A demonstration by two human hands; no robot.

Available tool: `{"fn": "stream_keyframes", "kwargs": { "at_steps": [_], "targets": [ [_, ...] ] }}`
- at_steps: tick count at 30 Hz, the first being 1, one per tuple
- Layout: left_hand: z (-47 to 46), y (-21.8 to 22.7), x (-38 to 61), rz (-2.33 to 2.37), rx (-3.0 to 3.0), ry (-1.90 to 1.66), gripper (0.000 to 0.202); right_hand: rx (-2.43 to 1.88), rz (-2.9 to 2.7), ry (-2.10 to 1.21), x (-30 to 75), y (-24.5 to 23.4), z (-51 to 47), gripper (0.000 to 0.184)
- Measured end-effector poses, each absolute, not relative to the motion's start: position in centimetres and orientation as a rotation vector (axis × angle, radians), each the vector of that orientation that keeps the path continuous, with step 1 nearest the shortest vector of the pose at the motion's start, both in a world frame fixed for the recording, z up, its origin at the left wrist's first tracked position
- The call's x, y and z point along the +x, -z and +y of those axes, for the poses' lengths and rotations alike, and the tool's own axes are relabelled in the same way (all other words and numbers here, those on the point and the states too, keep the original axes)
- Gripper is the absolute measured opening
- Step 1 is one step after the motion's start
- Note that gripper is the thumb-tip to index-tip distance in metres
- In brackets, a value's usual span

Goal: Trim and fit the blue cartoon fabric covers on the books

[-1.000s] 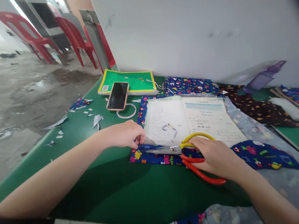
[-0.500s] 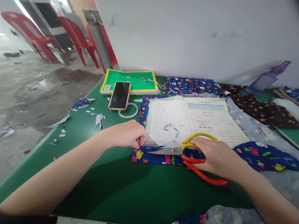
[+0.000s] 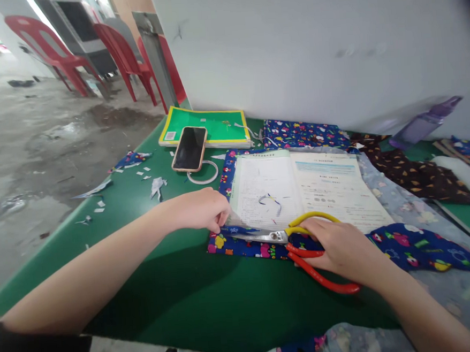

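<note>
My right hand (image 3: 338, 244) grips a pair of scissors (image 3: 278, 237) with one yellow and one red handle. Their silver blades point left, low along the front edge of blue patterned fabric (image 3: 264, 250). Closed in a pinch, my left hand (image 3: 206, 210) holds the left end of a narrow blue fabric strip (image 3: 241, 229) just above the blades. An open book (image 3: 265, 182) lies on the fabric behind both hands, with small thread-like scraps on its left page. To the right of the scissors, a blue fabric flap (image 3: 425, 248) rests on the pale underside of the cloth.
Behind my left hand are a phone (image 3: 190, 149), a white ring (image 3: 205, 173) and a green book (image 3: 211, 125). Fabric scraps (image 3: 158, 188) litter the green table (image 3: 155, 299). A purple bottle (image 3: 422, 122) leans by the white wall; dark brown cloth (image 3: 415, 174) lies nearby. Red chairs (image 3: 55, 46) stand back left.
The scissor blades appear slightly lower and more closed along the fabric edge. Both hands stay nearly in place, and the whole view has shifted very slightly.
</note>
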State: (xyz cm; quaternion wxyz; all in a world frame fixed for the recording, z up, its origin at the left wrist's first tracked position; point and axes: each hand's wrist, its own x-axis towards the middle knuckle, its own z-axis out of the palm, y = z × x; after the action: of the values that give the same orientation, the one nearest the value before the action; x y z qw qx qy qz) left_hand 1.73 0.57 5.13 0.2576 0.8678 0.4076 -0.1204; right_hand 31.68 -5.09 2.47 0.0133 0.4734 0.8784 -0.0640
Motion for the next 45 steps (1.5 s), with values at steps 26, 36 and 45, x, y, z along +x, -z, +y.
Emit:
{"fn": "stream_keyframes", "kwargs": {
  "at_steps": [26, 36, 45],
  "targets": [
    [0.81, -4.78, 1.5, 1.126, 2.374, 0.323, 0.005, 1.451, 2.808, 0.157, 32.18, -2.56, -5.24, 0.026],
    [0.34, -5.7, 1.96, 1.142, 2.362, 0.391, 0.002, 1.48, 2.731, 0.205, 32.27, -2.51, -5.72, 0.061],
    [0.47, -5.59, 1.51, 1.065, 2.356, 0.334, 0.007, 1.48, 2.795, 0.209, 31.81, -2.62, -5.69, 0.054]
  ]
}}
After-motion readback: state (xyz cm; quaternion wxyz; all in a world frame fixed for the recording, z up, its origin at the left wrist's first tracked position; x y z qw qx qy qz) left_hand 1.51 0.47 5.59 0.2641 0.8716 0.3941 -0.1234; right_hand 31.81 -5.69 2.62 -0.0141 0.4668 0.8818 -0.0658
